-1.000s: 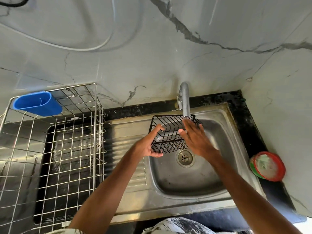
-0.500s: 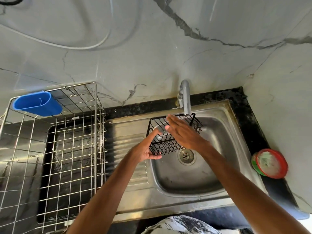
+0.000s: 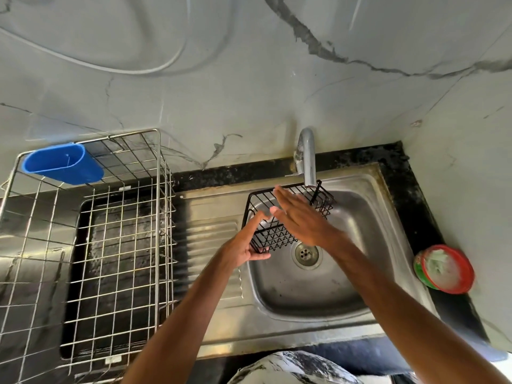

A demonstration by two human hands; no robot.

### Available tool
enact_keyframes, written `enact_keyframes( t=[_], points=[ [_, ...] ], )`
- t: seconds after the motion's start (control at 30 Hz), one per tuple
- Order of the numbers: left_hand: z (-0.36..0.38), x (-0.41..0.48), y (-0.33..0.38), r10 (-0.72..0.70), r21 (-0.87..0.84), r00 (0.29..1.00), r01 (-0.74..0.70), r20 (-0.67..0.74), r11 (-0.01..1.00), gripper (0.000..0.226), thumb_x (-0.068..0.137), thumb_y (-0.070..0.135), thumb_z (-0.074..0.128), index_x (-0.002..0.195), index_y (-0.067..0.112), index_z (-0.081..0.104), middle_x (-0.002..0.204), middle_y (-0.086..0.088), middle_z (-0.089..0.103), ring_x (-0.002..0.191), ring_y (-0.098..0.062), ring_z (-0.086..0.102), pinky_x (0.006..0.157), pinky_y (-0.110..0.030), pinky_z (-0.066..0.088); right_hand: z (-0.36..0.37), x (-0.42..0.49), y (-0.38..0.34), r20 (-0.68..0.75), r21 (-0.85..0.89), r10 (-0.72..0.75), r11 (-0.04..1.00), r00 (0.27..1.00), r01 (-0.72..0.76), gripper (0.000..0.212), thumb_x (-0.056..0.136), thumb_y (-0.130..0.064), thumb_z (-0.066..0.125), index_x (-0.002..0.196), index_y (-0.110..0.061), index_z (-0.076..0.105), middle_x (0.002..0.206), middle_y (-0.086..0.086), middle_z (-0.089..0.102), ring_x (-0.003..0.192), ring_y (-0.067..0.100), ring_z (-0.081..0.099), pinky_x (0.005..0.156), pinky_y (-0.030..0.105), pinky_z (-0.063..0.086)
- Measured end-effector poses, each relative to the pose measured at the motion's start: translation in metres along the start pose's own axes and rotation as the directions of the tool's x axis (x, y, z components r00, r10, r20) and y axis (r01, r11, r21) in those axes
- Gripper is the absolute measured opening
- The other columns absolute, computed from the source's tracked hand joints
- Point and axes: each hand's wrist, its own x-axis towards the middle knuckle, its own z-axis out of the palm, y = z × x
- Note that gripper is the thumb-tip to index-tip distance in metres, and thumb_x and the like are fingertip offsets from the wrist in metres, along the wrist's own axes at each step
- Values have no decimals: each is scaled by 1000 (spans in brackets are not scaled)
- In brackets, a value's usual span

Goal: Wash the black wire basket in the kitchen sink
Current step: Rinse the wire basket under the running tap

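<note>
Gripping the near left corner of the black rectangular wire basket (image 3: 278,240) with the left hand (image 3: 244,251), thumb beneath. Laying the right hand (image 3: 302,220) flat across its open top, fingers straight. Held over the stainless steel sink basin (image 3: 318,289), just under the curved chrome faucet spout (image 3: 309,162).

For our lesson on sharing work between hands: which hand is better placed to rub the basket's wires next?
Probably the right hand: it is open over the black wire basket, near the tap. The left hand holds the basket's near corner.
</note>
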Motion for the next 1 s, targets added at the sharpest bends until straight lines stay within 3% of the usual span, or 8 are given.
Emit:
enact_keyframes(
  t=[0.1,0.2,0.27,0.33,0.53,0.73,0.87,1.0],
  points=[
    [-5,0,-7,41,0,999,-41,-13,999,43,90,52,72,124,27,61,119,-3,44,115,-36,58,97,-54,60,-12,5,18,-16,-46,86,995,996,-87,66,107,-55,14,162,-21,-2,169,1,-7,156,19,-4,125,45,-1],
    [-9,-4,-10,49,11,998,-49,-41,999,23,93,46,72,106,30,63,131,-7,39,126,-38,53,102,-55,57,-16,9,65,53,-94,241,967,969,-235,64,106,-55,15,161,-24,10,169,9,4,156,29,5,125,54,14],
    [-11,-4,-11,54,39,997,-52,-57,998,19,94,47,72,102,32,65,138,-8,36,134,-39,49,103,-54,57,-15,8,81,97,-13,349,937,932,-350,91,90,-80,-2,161,-24,-5,169,9,-10,155,29,-7,124,60,6],
    [-8,-6,-10,58,50,997,-55,-57,997,19,93,47,72,103,32,66,137,-6,38,133,-38,50,103,-55,56,-5,9,72,73,99,409,905,910,-414,99,86,-83,-4,160,-17,-11,168,9,-14,154,26,-13,124,57,-4],
    [2,-7,-12,40,-12,997,-41,-59,999,39,88,52,73,114,26,59,119,-14,54,120,-33,58,100,-51,59,25,-8,6,-38,22,66,998,997,-65,81,97,-71,2,159,-22,-13,166,-2,-20,153,14,-20,123,46,-14],
    [-3,-9,-18,70,-27,996,-71,-54,997,31,94,43,70,119,25,62,111,-7,47,121,-38,55,102,-53,57,8,-5,57,-109,57,199,979,974,-194,74,100,-67,4,161,-26,-2,169,-3,-3,155,13,-6,125,49,-1],
    [-6,-8,-19,43,-22,997,-44,-60,999,18,95,45,68,105,30,65,126,-13,49,125,-40,56,100,-51,59,-2,-1,84,-58,278,378,895,924,-349,83,96,-76,22,162,-27,7,169,3,8,155,24,10,123,57,16],
    [-9,-10,-16,19,-6,998,-19,-62,1000,24,92,45,72,108,29,64,130,-21,51,121,-40,60,95,-47,61,-17,2,86,28,694,491,617,871,-370,81,90,-62,63,155,-22,33,156,14,40,138,31,44,110,51,42]
  ],
)
